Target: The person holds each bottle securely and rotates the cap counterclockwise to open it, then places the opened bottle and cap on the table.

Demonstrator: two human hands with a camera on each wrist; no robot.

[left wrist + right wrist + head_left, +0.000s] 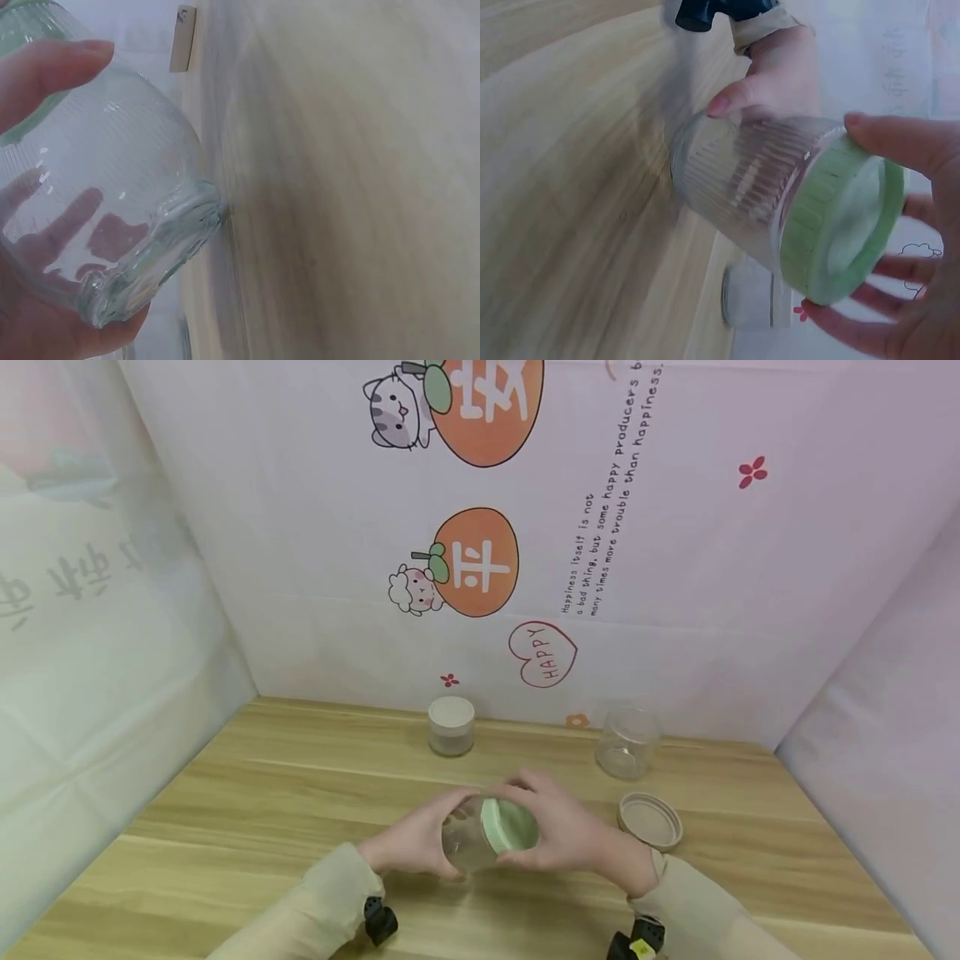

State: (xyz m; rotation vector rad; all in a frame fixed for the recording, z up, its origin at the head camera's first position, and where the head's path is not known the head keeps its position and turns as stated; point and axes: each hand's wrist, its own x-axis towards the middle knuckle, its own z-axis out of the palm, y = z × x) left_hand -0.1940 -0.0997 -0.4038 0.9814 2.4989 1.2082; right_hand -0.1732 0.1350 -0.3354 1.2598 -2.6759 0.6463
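Note:
A clear ribbed jar (467,842) with a light green lid (517,827) is held tilted on its side between both hands, low over the table. My left hand (416,837) grips the jar's body, its thumb and fingers round opposite sides. The right hand (566,827) holds the lid, its end facing right. In the right wrist view, the thumb and fingertips sit around the edge of the green lid (810,217). The jar's thick glass base (161,255) shows close to the tabletop in the left wrist view.
A small jar with a white lid (452,714) stands at the back of the wooden table (315,777). Back right is a clear, lidless jar (624,756), and a beige lid (651,821) lies nearer, beside my right forearm. Printed cloth (322,568) walls the back and sides.

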